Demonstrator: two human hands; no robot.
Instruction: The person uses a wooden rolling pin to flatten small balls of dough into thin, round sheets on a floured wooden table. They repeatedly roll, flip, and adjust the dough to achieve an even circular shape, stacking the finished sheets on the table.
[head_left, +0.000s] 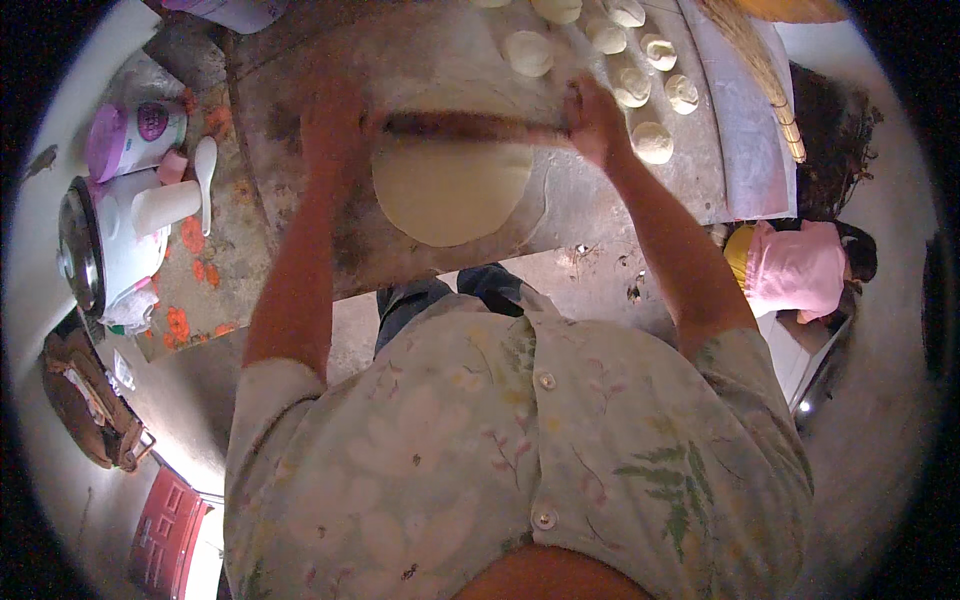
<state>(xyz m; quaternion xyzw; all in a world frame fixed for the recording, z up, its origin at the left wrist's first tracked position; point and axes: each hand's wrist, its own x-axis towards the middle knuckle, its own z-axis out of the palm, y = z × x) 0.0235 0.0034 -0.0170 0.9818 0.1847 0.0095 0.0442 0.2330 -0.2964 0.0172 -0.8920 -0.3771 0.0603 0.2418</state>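
Observation:
A thin, round sheet of dough (454, 199) lies flat on the work surface (300, 255) in front of me. Across its far part runs a wooden rolling pin (480, 127), blurred by motion. My right hand (598, 124) grips the pin's right end. At the other end is my left hand (334, 116), in shadow and smeared; its fingers appear closed around the pin. Beyond and beside my right hand sit several small dough rounds (652, 142), one of them a larger disc (529, 52) set apart from the others.
On the left stand a lidded plastic tub (154, 131), a white spoon (205, 180), a white cup-like container (166, 208) and a pot with a dark lid (82, 247). A straw brush (757, 75) lies on a pale sheet (750, 172). Another person (802, 262) bends at the right.

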